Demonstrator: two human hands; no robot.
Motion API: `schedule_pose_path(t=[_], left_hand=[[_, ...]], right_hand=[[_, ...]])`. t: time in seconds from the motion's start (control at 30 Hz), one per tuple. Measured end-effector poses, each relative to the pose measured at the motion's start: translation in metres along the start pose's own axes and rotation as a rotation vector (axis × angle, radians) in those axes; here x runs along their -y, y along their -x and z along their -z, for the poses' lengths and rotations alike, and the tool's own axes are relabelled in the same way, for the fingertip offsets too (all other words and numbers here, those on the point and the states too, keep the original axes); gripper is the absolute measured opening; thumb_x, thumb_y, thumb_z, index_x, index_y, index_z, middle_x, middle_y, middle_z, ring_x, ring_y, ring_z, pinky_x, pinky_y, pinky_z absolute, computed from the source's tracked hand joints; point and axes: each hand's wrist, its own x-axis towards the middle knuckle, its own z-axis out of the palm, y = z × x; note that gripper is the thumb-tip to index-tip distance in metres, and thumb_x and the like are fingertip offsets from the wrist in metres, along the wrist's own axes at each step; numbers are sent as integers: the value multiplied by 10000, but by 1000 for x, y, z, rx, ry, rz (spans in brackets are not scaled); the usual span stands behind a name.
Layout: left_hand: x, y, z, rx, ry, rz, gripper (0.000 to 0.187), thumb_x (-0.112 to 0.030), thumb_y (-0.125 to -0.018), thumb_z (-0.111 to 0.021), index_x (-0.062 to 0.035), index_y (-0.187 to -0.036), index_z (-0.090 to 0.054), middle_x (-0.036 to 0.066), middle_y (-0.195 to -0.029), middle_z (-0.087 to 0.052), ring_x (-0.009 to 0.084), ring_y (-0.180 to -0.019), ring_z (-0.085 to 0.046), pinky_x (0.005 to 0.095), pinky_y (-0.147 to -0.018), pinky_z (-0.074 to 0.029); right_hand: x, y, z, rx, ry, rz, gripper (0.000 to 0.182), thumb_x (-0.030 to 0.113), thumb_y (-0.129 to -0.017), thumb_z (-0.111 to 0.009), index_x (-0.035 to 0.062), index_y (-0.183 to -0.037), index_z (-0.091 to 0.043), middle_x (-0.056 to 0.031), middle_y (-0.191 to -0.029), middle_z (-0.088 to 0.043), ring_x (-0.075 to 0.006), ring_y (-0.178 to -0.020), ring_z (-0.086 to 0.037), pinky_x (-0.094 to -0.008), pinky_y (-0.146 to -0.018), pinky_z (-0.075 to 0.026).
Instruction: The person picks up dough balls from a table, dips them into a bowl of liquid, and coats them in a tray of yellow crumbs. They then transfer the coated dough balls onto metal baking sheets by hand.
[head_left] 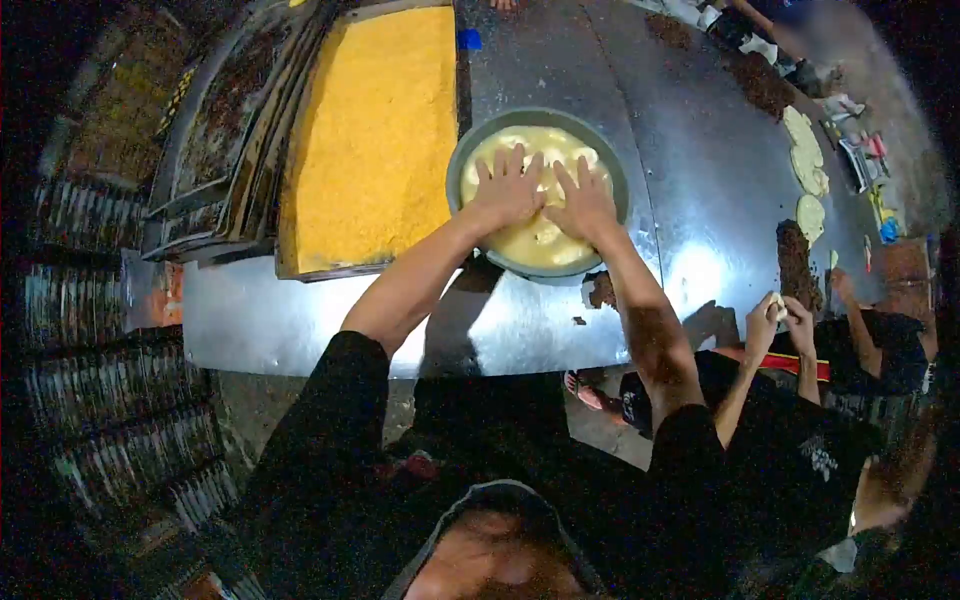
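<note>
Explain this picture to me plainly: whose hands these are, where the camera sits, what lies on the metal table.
One picture, from a camera worn on a person's head, looking down; the lens bends the edges. The left hand and right hand press flat into pale yellow dough in a round grey basin on the shiny metal table. Beside it lies a rectangular tray of orange-yellow crumbs. At right, another person's hands shape a small dough piece, near flattened dough rounds.

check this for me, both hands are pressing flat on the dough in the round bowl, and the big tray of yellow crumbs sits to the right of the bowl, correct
Not quite. In the head view the left hand and right hand do press flat on the dough in the round bowl, but the tray of yellow crumbs sits to the left of the bowl, not the right.
</note>
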Motion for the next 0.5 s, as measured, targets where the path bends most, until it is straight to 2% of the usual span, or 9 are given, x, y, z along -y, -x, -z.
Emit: schedule_pose_path(t=[0.03,0.1,0.17,0.23,0.27,0.33,0.37,0.43,0.5], left_hand=[[-1,1,0,-3,2,2,623,-387,-863,-482,-196,-1428,-303,184,-1492,-204,429,-1331,-268,663,-1023,-199],[-2,1,2,221,52,64,625,-357,-869,-465,-187,-1443,-288,155,-1530,-113,407,-1365,-217,682,-1042,-85],[7,-1,-26,259,38,43,671,-348,-842,-486,-186,-1452,-260,168,-1503,-190,395,-1358,-241,672,-1050,-76],[13,-7,-37,289,19,30,719,-339,-815,-507,-184,-1461,-232,181,-1476,-267,383,-1350,-265,662,-1058,-67],[14,-7,-39,376,-6,59,677,-333,-808,-513,-179,-1431,-300,189,-1450,-307,372,-1335,-296,662,-1056,-83],[10,-3,-31,464,-31,95,639,-328,-800,-519,-173,-1402,-367,197,-1423,-346,361,-1320,-326,661,-1055,-99],[3,1,-14,475,51,101,591,-332,-801,-520,-146,-1354,-428,206,-1387,-380,377,-1288,-356,624,-1058,-157],[10,-4,-1,464,131,121,551,-337,-802,-522,-119,-1307,-488,214,-1351,-414,394,-1257,-385,587,-1062,-216],[41,-9,-6,252,218,-198,551,-362,-798,-540,-61,-1258,-504,260,-1315,-414,432,-1210,-406,507,-1025,-328]], right_hand=[[4,0,-1,97,-13,-37,829,451,-818,-599,200,-1478,-166,-218,-1521,-62,-490,-1349,-168,-547,-1081,-233],[14,-3,-13,117,-42,-70,840,396,-803,-621,193,-1478,-164,-204,-1525,-33,-489,-1345,-180,-567,-1068,-246],[4,-18,-53,137,-71,-93,854,342,-788,-643,185,-1477,-163,-190,-1530,-3,-488,-1341,-192,-587,-1055,-259],[-16,-50,-112,137,293,29,727,274,-791,-629,136,-1430,-310,-231,-1488,-193,-508,-1313,-243,-601,-1026,-293],[-12,-47,-104,136,289,42,727,274,-791,-629,136,-1430,-310,-231,-1488,-193,-508,-1313,-243,-601,-1026,-293],[-3,-33,-67,304,381,264,563,206,-796,-610,102,-1329,-464,-257,-1330,-445,-468,-1270,-348,-537,-991,-373],[-3,-20,-48,306,378,272,563,206,-796,-610,102,-1329,-464,-257,-1330,-445,-468,-1270,-348,-537,-991,-373],[-11,-5,-2,212,-210,323,478,225,-757,-632,21,-1187,-584,-255,-1206,-544,-409,-1144,-495,-444,-1005,-372],[-14,-7,28,139,-282,220,509,257,-763,-640,9,-1201,-568,-253,-1213,-540,-398,-1152,-492,-415,-1001,-378]])
